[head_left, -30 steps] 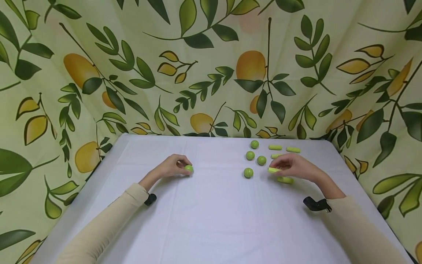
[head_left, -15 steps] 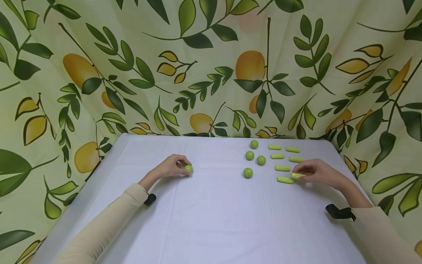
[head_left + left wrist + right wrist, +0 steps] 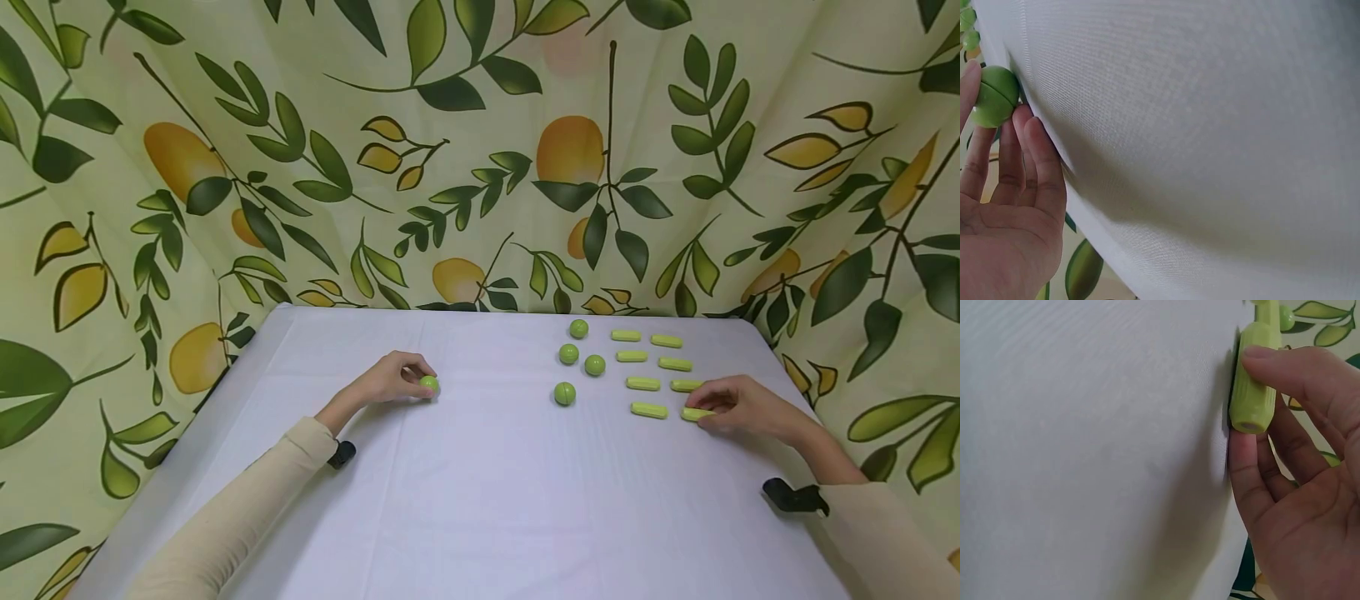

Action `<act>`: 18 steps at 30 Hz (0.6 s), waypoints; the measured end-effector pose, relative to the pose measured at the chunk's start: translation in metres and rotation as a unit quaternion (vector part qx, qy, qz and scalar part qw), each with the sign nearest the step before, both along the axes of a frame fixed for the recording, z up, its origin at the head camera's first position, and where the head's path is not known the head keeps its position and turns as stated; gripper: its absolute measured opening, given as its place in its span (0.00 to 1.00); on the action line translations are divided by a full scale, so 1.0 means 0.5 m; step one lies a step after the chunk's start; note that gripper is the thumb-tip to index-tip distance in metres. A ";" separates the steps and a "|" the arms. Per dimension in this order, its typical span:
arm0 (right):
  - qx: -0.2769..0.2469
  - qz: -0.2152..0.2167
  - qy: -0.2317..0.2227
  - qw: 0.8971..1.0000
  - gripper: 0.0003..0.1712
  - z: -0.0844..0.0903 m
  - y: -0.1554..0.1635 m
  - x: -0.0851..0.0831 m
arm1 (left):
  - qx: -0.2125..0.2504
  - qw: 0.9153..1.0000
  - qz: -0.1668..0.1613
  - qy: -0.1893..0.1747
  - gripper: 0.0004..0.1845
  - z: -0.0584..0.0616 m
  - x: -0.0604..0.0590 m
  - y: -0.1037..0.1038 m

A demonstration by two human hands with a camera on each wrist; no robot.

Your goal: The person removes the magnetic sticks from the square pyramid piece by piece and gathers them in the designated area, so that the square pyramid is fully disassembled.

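My left hand (image 3: 392, 377) pinches a small green ball (image 3: 996, 97) with a dark seam round its middle, low at the table left of centre. The left wrist view shows thumb and fingertips on it. At the table's right side, my right hand (image 3: 752, 407) holds a short yellow-green ribbed stick (image 3: 1255, 384) by its sides, thumb on the near face. This stick lies on or just at the cloth, at the front end of the right column of like sticks. Beside it is the front stick of the left column (image 3: 648, 410). My palm hides part of the held one.
Several more green balls (image 3: 565, 393) lie loosely grouped left of the sticks. Other yellow-green sticks (image 3: 642, 383) form two columns running toward the back edge. A white cloth (image 3: 480, 483) covers the table. Behind it hangs a fruit-and-leaf patterned curtain (image 3: 480, 208).
My right hand has carried the stick rightward and toward me, from over the left column to the front of the right column. The left hand and its ball stay in place.
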State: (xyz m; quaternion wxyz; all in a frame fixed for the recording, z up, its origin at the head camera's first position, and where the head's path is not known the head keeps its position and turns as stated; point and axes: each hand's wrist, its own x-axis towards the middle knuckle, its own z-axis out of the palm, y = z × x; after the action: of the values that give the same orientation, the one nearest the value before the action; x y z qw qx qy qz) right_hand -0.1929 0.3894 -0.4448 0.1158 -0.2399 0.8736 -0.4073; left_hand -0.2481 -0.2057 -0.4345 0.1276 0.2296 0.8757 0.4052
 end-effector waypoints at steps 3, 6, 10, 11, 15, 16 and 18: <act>-0.004 0.004 0.005 1.000 0.13 -0.003 0.001 0.002 | 0.002 1.000 0.000 -0.001 0.13 -0.001 0.000 0.000; -0.007 0.002 0.013 1.000 0.12 -0.007 0.002 0.004 | 0.002 1.000 0.001 -0.001 0.13 -0.001 -0.001 0.000; -0.006 0.000 0.017 1.000 0.12 -0.008 0.003 0.006 | -0.005 1.000 -0.003 0.001 0.13 0.002 -0.003 0.002; -0.005 -0.001 0.020 1.000 0.12 -0.009 0.003 0.006 | -0.008 1.000 -0.007 0.001 0.13 0.004 -0.004 0.003; 0.000 0.000 0.028 1.000 0.12 -0.011 0.003 0.007 | -0.034 0.999 -0.028 0.001 0.12 0.012 -0.010 0.009; 0.001 0.000 0.030 1.000 0.12 -0.011 0.003 0.007 | -0.042 0.999 -0.034 0.001 0.12 0.016 -0.011 0.012; -0.001 0.001 0.033 0.999 0.12 -0.013 0.003 0.008 | -0.059 0.997 -0.047 -0.001 0.11 0.022 -0.015 0.021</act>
State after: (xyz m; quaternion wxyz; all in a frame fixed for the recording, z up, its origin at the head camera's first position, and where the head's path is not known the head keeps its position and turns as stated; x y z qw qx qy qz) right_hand -0.1892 0.3907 -0.4511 0.0875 -0.2540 0.8764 -0.3997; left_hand -0.2554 -0.1953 -0.4235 0.1605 0.2619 0.8862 0.3469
